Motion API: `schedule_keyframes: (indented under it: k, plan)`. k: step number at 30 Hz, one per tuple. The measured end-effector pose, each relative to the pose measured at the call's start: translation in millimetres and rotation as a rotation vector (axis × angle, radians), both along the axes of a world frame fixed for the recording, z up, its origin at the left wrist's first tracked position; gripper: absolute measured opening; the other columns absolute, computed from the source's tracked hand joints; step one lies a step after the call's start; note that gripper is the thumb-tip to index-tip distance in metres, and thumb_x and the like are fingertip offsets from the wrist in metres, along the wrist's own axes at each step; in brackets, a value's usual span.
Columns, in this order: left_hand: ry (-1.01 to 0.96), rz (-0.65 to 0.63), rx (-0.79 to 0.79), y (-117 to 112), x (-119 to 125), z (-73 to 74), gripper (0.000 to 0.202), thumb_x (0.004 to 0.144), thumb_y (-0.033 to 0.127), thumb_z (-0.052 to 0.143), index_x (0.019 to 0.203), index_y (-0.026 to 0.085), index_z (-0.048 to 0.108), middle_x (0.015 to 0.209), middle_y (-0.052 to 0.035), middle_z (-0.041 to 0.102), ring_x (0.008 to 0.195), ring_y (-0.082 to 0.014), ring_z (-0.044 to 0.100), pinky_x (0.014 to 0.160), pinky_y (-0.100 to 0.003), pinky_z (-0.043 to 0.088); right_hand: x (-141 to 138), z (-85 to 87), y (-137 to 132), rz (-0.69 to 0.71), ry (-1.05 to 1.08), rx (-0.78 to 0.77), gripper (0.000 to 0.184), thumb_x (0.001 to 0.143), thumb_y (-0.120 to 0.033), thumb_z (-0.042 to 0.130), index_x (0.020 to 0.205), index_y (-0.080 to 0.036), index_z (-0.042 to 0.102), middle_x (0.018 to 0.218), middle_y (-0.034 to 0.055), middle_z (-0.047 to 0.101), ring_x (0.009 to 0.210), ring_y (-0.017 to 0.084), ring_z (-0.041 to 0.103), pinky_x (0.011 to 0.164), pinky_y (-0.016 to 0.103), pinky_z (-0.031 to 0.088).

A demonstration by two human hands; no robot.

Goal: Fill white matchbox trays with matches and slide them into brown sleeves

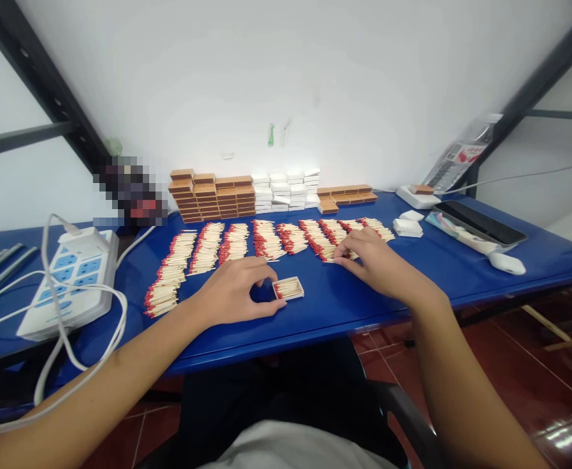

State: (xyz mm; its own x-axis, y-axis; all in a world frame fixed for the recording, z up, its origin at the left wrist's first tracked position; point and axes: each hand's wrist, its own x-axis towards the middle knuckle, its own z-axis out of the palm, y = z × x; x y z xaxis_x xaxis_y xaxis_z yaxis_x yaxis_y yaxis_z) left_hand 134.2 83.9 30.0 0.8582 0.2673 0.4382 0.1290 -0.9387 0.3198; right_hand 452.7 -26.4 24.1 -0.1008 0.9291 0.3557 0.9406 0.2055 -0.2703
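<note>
Matches point(288, 287) lie in a small open tray point(294, 297) at the fingertips of the left hand point(234, 290), whose curved thumb and forefinger hold its nearest end. The right hand point(374, 260) is at the edge of a match pile point(314, 238), thumb and fingertips drawn close together; whether they pinch a match cannot be told. More piles point(208, 247) spread beyond both hands, with stacked brown boxes point(212, 197) and white boxes point(288, 192) behind. Left of the left hand sits a power strip point(78, 286); right of the right, a phone point(481, 223).
</note>
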Motion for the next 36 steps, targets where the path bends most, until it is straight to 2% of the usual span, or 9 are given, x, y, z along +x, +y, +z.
schedule_keyframes:
  k: [4,8,13,16,19,22,25,28,36]
  plan:
    - [0.004,0.005,0.003,-0.5,0.3,-0.4,0.02,0.093,0.04,0.079,0.099,0.022,0.073,0.083,-0.0005,0.067,0.075,-0.0168,0.063,0.065,-0.029,0.046,-17.6,11.9,-5.9,0.037,0.02,0.013,0.017,0.107,-0.031,0.055,0.094,-0.025,0.065,0.1,0.0098,0.069,0.105,0.032,0.057,0.1,0.052,0.046]
    - [0.012,0.011,0.005,-1.1,0.5,-0.2,0.022,0.092,0.042,0.079,0.099,0.022,0.073,0.081,0.0002,0.065,0.074,-0.0169,0.063,0.065,-0.029,0.045,-53.3,23.4,-12.0,0.125,0.04,0.027,0.015,0.108,-0.03,0.055,0.098,-0.025,0.065,0.104,0.0094,0.068,0.107,0.031,0.058,0.098,0.049,0.048]
    - [0.006,0.007,0.011,-1.3,0.6,0.5,0.02,0.091,0.038,0.081,0.096,0.022,0.071,0.083,0.0003,0.067,0.074,-0.0166,0.063,0.065,-0.029,0.045,-96.3,24.3,-15.8,0.236,0.016,0.021,0.015,0.107,-0.019,0.054,0.1,-0.023,0.067,0.105,0.0098,0.067,0.105,0.029,0.058,0.095,0.047,0.05]
    - [-0.004,0.003,0.02,-1.6,0.6,0.5,0.02,0.091,0.037,0.081,0.093,0.021,0.069,0.083,0.0003,0.067,0.073,-0.0165,0.063,0.065,-0.029,0.045,-104.4,23.6,-16.9,0.268,0.018,0.002,0.019,0.108,-0.018,0.053,0.099,-0.023,0.069,0.104,0.0099,0.068,0.102,0.028,0.059,0.093,0.047,0.051]
    - [0.002,0.006,0.018,-1.8,0.3,0.4,0.02,0.092,0.04,0.079,0.095,0.022,0.071,0.082,0.0002,0.066,0.074,-0.0169,0.063,0.066,-0.029,0.046,-91.8,26.1,-18.1,0.257,0.065,-0.012,0.017,0.109,-0.024,0.054,0.102,-0.024,0.069,0.105,0.0092,0.069,0.105,0.028,0.06,0.094,0.045,0.051]
    - [0.004,0.006,0.004,-1.8,-0.1,-0.1,0.021,0.093,0.042,0.08,0.099,0.022,0.074,0.082,0.0001,0.066,0.075,-0.0171,0.064,0.066,-0.029,0.047,-60.0,26.1,-17.6,0.121,0.052,0.037,0.017,0.108,-0.027,0.055,0.098,-0.025,0.069,0.103,0.0094,0.07,0.105,0.03,0.061,0.094,0.046,0.049]
    - [0.0,0.004,0.0,-1.9,0.0,-0.6,0.021,0.092,0.041,0.081,0.1,0.022,0.074,0.083,-0.0002,0.067,0.076,-0.0173,0.064,0.067,-0.029,0.047,-22.9,18.8,-13.8,-0.028,0.012,0.055,0.013,0.104,-0.029,0.06,0.094,-0.025,0.069,0.099,0.01,0.072,0.103,0.032,0.062,0.094,0.049,0.048]
    - [-0.003,0.005,-0.003,-1.7,0.4,-0.7,0.02,0.091,0.039,0.081,0.099,0.022,0.074,0.083,0.0003,0.066,0.076,-0.017,0.064,0.066,-0.029,0.047,1.1,8.7,-7.8,-0.059,0.016,0.022,0.01,0.099,-0.031,0.066,0.092,-0.025,0.07,0.098,0.0094,0.073,0.103,0.033,0.064,0.097,0.051,0.048]
    - [0.001,-0.002,-0.002,-1.3,0.6,1.1,0.019,0.092,0.04,0.08,0.097,0.022,0.073,0.082,0.0004,0.066,0.074,-0.0164,0.063,0.065,-0.029,0.046,-2.2,1.0,1.1,-0.006,0.065,-0.07,0.021,0.103,-0.035,0.059,0.087,-0.024,0.068,0.095,0.01,0.072,0.102,0.032,0.061,0.092,0.048,0.049]
